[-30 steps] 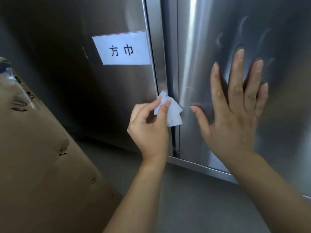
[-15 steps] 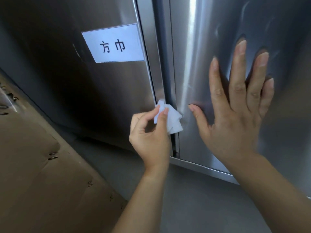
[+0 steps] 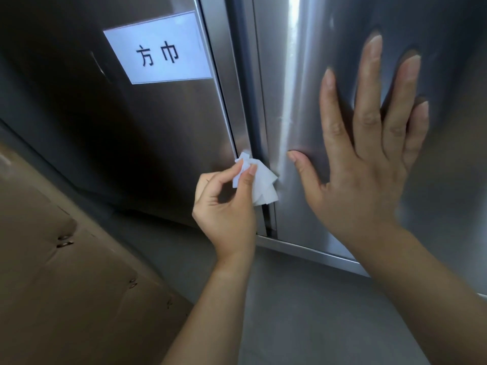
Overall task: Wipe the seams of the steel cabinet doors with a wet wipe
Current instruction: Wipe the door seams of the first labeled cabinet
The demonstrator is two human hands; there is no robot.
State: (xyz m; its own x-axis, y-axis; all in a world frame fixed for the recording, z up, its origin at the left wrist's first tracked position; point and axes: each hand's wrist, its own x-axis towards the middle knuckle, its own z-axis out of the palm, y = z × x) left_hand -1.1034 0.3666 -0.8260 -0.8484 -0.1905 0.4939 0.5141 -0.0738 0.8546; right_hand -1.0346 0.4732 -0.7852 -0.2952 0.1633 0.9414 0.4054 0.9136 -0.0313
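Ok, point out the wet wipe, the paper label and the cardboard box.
wet wipe (image 3: 263, 184), head view, on its folded white middle
paper label (image 3: 158, 48), head view, on its printed centre
cardboard box (image 3: 66, 272), head view, on its brown side

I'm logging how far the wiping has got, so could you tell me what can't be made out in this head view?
- Seam behind the wet wipe: covered by the wipe and left hand.
- Seam above the label: cut off by the top edge.
- Door under the right hand: hidden.
- Dirt or wetness on the steel: lost in glare.
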